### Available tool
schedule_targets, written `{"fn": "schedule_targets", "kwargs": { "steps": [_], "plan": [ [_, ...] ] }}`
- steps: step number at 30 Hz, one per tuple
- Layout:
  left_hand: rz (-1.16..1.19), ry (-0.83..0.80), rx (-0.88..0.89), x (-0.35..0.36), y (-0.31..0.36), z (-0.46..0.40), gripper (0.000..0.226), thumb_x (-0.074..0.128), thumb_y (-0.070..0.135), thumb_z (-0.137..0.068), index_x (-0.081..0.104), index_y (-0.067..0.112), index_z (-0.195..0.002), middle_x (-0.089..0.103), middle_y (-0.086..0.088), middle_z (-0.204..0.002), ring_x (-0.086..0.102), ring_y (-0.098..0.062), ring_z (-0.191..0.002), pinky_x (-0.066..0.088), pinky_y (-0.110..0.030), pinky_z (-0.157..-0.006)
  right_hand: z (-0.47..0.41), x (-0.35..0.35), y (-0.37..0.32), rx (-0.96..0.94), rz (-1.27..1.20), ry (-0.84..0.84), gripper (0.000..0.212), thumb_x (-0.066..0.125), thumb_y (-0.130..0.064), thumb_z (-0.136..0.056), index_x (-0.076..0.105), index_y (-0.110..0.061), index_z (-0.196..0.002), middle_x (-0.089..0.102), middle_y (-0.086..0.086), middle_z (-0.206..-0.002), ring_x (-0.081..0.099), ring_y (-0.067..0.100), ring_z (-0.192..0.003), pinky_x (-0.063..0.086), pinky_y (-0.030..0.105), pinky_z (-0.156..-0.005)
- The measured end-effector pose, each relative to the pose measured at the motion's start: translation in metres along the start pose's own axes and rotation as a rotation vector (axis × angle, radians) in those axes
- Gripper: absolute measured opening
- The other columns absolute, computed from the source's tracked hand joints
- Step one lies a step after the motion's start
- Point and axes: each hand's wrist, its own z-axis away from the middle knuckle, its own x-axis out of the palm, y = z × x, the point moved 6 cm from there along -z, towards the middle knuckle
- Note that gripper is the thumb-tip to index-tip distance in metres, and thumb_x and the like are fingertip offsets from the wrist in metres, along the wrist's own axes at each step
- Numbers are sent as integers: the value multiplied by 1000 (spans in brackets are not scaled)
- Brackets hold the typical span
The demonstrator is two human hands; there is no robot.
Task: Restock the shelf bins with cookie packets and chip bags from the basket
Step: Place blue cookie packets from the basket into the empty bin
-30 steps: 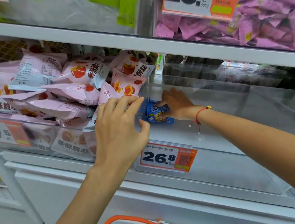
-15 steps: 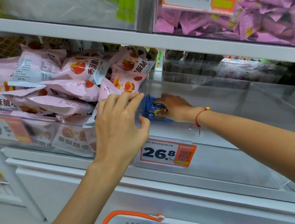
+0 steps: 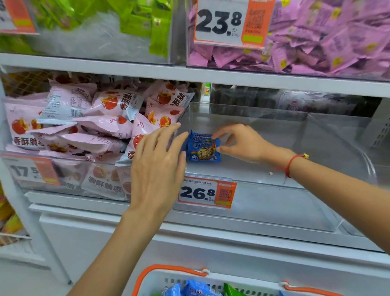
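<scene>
Head view: left hand [image 3: 157, 165] now off cookie packets [image 3: 202, 147].

Bare arms — red cord bracelet [image 3: 291, 164], R wrist.

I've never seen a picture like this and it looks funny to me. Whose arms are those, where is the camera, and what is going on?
There is no machine here. The arms belong to a person, and the camera sits on their head, looking forward and down, so you see what they see.

They are standing at a shop shelf. The right hand pinches a small blue cookie packet inside a clear bin that holds almost nothing else. The left hand is spread open, fingers straight, just beside the packet; whether it touches it I cannot tell.

The next bin on the left is full of pink snack bags. Above are bins of green packets and purple packets. The orange price tag reads 26.8.

At the bottom is a white basket with an orange handle, holding more blue and green packets waiting to go up.
</scene>
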Motion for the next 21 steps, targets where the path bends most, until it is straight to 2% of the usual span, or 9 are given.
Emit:
{"fn": "schedule_targets", "kwargs": {
  "steps": [3,6,9,12,16,19,21],
  "plan": [
    [66,61,-13,-19,15,13,30,56,20,-88,63,13,-116,63,-3,-117,52,-20,-108,37,-32,-90,44,-20,-18,-9,-103,137,20,71,-26,-83,69,-24,-103,66,1,-103,61,14,-82,52,34,-78],
    [141,60,-115,-35,30,36,28,53,26,-86,65,18,-110,65,3,-100,54,-15,-93,41,-27,-75,91,-31,-40,-41,-210,263,11,73,-25,-81,69,-26,-91,64,-3,-81,57,12,-70,50,32,-69],
    [212,-30,-279,-41,41,64,22,54,32,-85,66,25,-102,64,11,-87,59,-15,-82,41,-26,-62,137,-23,-56,-103,-262,277,10,73,-24,-80,66,-27,-88,59,-8,-71,54,10,-61,47,29,-61],
    [265,-316,-434,-23,44,96,19,58,32,-89,64,31,-107,64,15,-95,60,-13,-93,40,-27,-67,171,12,-49,-66,-211,149,13,71,-27,-81,64,-31,-90,58,-13,-70,55,7,-61,48,31,-63],
    [188,-747,-463,9,47,146,29,55,36,-92,59,32,-120,63,12,-119,58,-13,-110,44,-29,-84,210,74,-15,82,-116,-120,16,66,-27,-83,65,-33,-98,58,-18,-71,52,1,-66,44,27,-67],
    [196,-984,-399,30,54,191,32,54,36,-93,57,29,-125,59,6,-129,54,-16,-118,47,-31,-91,237,123,8,183,-67,-379,19,62,-25,-86,66,-28,-104,67,-10,-86,57,7,-74,47,28,-73],
    [303,-1125,-377,43,62,223,37,51,40,-96,53,28,-131,52,4,-137,51,-17,-123,44,-35,-98,255,151,11,214,-55,-572,27,60,-28,-89,63,-25,-115,67,-3,-105,61,16,-94,48,30,-83]
  ]
}}
